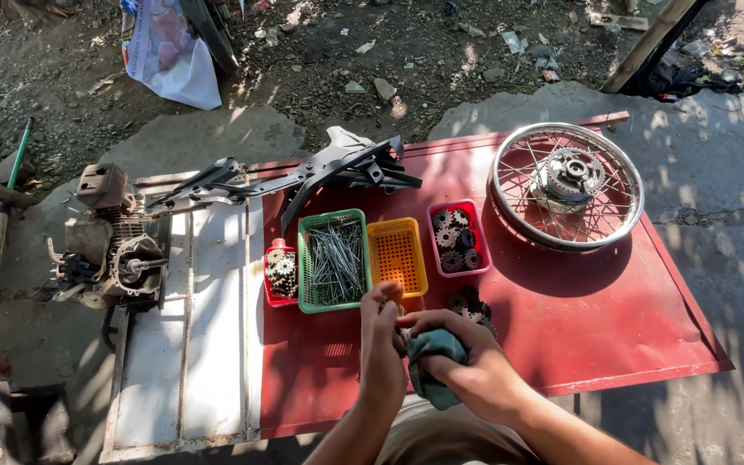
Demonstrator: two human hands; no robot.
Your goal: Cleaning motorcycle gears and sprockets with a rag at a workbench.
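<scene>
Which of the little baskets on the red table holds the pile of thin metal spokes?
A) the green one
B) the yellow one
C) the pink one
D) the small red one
A: the green basket is filled with the thin metal spokes, while the yellow basket beside it looks empty and the pink basket and small red basket hold sprockets.

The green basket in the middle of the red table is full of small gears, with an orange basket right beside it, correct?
Not quite. In the head view the green basket holds thin metal spokes, not gears. The gears sit in the pink basket and the small red basket. The rest holds: it stands on the red table with the orange basket right beside it.
</scene>
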